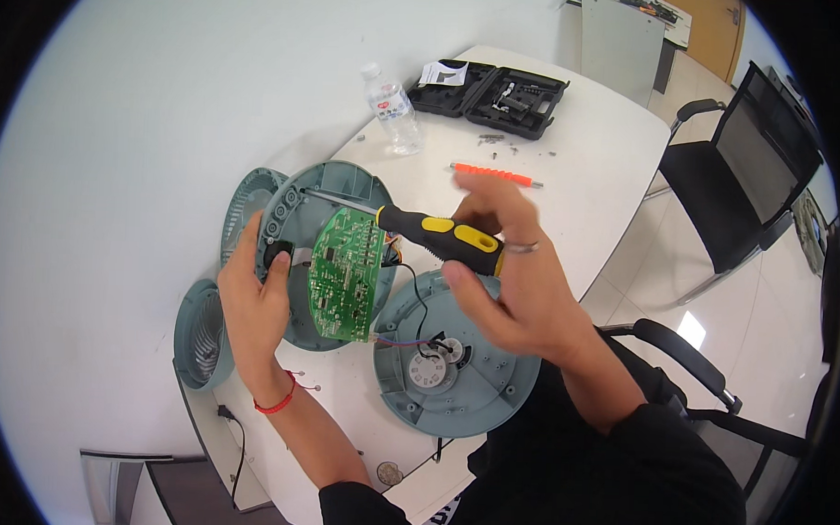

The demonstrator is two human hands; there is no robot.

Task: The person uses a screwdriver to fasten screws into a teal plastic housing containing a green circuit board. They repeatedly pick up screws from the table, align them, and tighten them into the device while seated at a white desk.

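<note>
My left hand point(255, 298) grips the left edge of a round grey-green plastic housing point(344, 181), tilted up off the table. Its thumb lies by a small black part point(279, 252) inside. A green circuit board point(345, 277) sits across the housing, with wires at its right side. My right hand point(526, 271) is around the end of a black-and-yellow screwdriver point(439, 234). The shaft points left, its tip at the row of round posts in the housing. Cables run from the board to a second round housing point(485, 390) with a white round motor-like part point(427, 368).
Two grey-green slatted parts point(200, 333) lie at the left by the wall. Farther back are a water bottle point(393, 113), an open black tool case point(513, 104), an orange pen-like tool point(497, 175) and small bits. Black chairs point(728, 195) stand at the right.
</note>
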